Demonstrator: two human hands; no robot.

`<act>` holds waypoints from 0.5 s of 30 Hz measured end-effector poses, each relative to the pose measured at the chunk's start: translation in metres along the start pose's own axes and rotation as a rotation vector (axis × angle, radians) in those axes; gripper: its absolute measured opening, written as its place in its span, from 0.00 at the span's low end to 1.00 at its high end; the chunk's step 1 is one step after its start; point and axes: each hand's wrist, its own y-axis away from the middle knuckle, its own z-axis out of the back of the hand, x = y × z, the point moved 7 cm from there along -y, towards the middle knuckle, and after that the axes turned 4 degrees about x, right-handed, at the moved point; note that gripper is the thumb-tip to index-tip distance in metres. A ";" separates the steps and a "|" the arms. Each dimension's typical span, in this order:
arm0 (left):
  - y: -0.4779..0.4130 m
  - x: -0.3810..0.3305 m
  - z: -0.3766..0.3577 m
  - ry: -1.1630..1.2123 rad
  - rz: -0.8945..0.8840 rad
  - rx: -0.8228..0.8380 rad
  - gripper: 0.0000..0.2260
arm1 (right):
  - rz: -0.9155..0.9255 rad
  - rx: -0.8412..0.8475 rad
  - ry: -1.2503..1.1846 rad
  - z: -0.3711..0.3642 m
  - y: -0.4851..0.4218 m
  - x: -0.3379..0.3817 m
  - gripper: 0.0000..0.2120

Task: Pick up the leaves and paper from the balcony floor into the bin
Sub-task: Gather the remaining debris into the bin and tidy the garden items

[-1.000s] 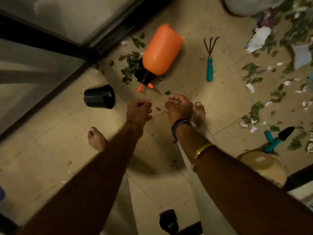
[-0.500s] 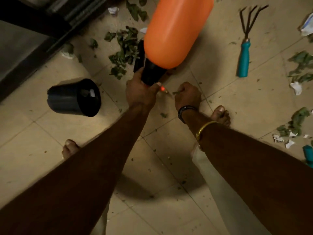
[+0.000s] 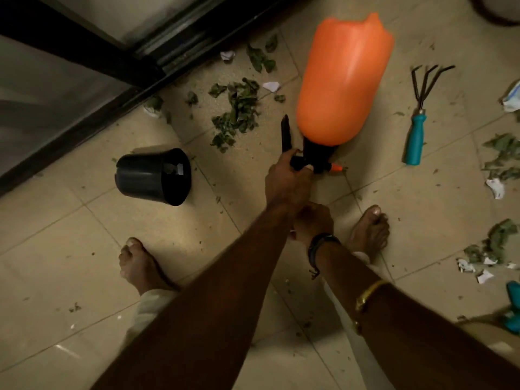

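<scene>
Green leaves [image 3: 236,114] lie in a heap on the tiled floor, with white paper scraps [image 3: 271,86] beside them. More leaves and paper [image 3: 495,188] lie scattered at the right. A small black bin [image 3: 152,175] rests on its side to the left. My left hand [image 3: 287,181] grips the black spray head of a big orange spray bottle [image 3: 343,80], which is tilted off the floor. My right hand [image 3: 315,220] is curled into a fist just under my left wrist; its fingertips are hidden.
A teal-handled hand rake [image 3: 416,136] lies right of the bottle. The dark sliding-door track [image 3: 84,60] runs along the upper left. My bare feet [image 3: 138,266] stand on the tiles. Another teal tool [image 3: 512,311] shows at the right edge.
My left hand reached out, took the sprayer head and tilted the orange bottle up. My right hand pinched a leaf bit off the floor and drew back under the left wrist.
</scene>
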 end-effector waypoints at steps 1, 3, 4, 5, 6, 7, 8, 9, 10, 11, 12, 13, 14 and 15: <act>0.002 0.002 0.010 0.010 0.024 -0.057 0.19 | 0.115 -0.057 0.022 0.001 0.009 0.015 0.09; 0.005 0.008 0.029 0.090 0.095 -0.124 0.13 | 0.370 -0.151 0.055 0.002 0.030 0.050 0.11; 0.004 0.011 0.035 0.172 0.128 -0.094 0.11 | 0.454 -0.162 0.031 0.000 0.036 0.065 0.09; 0.003 0.013 0.037 0.281 0.155 -0.034 0.10 | 0.508 -0.160 0.006 -0.003 0.040 0.078 0.07; 0.003 0.012 0.039 0.404 0.177 0.021 0.10 | 0.536 -0.150 0.003 -0.007 0.040 0.089 0.06; 0.002 0.010 0.044 0.516 0.193 0.043 0.10 | 0.558 -0.131 0.019 -0.012 0.038 0.100 0.07; 0.000 0.008 0.053 0.605 0.204 0.025 0.11 | 0.586 -0.112 0.047 -0.018 0.037 0.112 0.08; -0.004 0.007 0.064 0.682 0.213 -0.024 0.11 | 0.609 -0.091 0.058 -0.025 0.035 0.123 0.09; -0.009 0.006 0.077 0.753 0.220 -0.084 0.11 | 0.622 -0.063 0.048 -0.032 0.033 0.134 0.10; -0.016 0.007 0.089 0.820 0.228 -0.138 0.12 | 0.625 -0.027 0.027 -0.041 0.030 0.144 0.12; -0.022 0.007 0.101 0.868 0.234 -0.183 0.12 | 0.614 0.016 0.016 -0.052 0.023 0.154 0.16; -0.029 0.009 0.110 0.887 0.238 -0.217 0.13 | 0.601 0.049 0.038 -0.063 0.016 0.164 0.21; -0.034 0.010 0.116 0.885 0.242 -0.235 0.14 | 0.593 0.046 0.104 -0.071 0.007 0.173 0.26; -0.037 0.011 0.121 0.880 0.246 -0.244 0.15 | 0.595 0.014 0.183 -0.077 -0.003 0.182 0.29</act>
